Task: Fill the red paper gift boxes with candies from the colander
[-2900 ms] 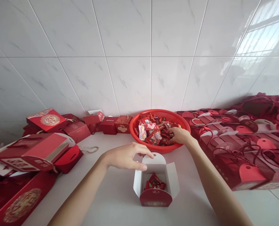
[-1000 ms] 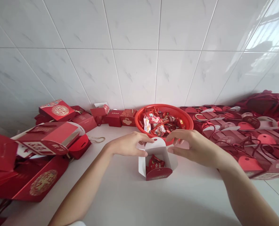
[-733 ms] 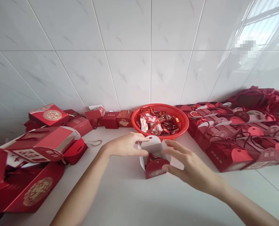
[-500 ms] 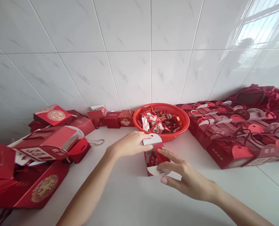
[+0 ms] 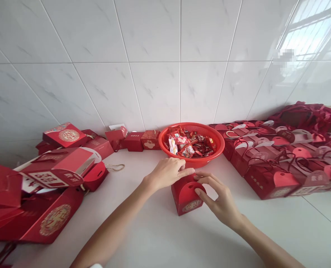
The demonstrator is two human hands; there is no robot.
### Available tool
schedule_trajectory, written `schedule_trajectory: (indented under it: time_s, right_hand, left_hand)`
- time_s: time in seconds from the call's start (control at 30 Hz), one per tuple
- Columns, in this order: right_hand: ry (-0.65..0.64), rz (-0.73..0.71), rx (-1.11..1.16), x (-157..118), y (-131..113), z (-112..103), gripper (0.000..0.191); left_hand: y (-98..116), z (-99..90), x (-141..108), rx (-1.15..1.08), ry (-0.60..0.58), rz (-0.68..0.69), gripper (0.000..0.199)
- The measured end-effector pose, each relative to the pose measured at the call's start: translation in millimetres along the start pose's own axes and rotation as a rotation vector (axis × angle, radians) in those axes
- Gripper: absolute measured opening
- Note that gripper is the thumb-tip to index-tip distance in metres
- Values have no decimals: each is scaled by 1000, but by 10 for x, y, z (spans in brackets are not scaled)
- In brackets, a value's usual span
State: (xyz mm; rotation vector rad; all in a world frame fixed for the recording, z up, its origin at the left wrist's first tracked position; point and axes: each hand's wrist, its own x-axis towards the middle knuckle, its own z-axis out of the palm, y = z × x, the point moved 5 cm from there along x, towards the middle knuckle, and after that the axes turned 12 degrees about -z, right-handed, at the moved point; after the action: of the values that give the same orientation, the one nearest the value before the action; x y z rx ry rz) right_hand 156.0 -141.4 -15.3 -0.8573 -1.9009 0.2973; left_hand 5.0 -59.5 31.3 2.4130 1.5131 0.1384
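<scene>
A small red candy box point(image 5: 182, 201) stands upright on the white counter in front of me, its flaps folded in over the top. The near rounded flap has holes in it, and a gold pattern marks the near side. My left hand point(image 5: 169, 172) is closed at the box's far edge, its thumb lying along the top. From the right, my right hand point(image 5: 220, 201) grips the near flap's edge with its thumb, while its fingers touch the far side. The inside of the box is hidden. Just behind it sits a red plastic basket point(image 5: 163, 150) of wrapped candies point(image 5: 188, 150).
Rows of red gift boxes point(image 5: 274, 184) with cord handles fill the right side. More red boxes point(image 5: 62, 167) lie piled at the left, one with a loose cord loop point(image 5: 116, 167). Small boxes point(image 5: 134, 142) line the tiled wall point(image 5: 154, 85).
The box's flaps, standing open before with a candy wrapper visible inside, are now folded over the top. Both hands have moved in closer and closed on the box.
</scene>
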Motion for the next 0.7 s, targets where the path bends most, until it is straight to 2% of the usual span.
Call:
schedule_trajectory:
  time_s: [0.13, 0.2, 0.27, 0.37, 0.5, 0.7]
  right_hand:
    - [25, 21, -62, -31, 60, 6, 13]
    - [31, 37, -96, -52, 86, 15, 15]
    - [35, 54, -135, -70, 89, 26, 14]
    - [9, 65, -197, -70, 27, 52, 19]
    - [-116, 65, -277, -39, -118, 127, 37]
    - [-219, 166, -451, -77, -225, 135, 44]
  left_hand:
    - [-18, -44, -89, -104, -156, 80, 58]
    - [-36, -32, -137, -105, -266, 60, 48]
    - [-46, -12, -169, -86, -325, 27, 40]
    - [-14, 31, -178, -68, -304, -8, 32]
    - [119, 111, -174, -126, -216, 0, 26]
    - [272, 155, -236, -173, -160, 50, 29]
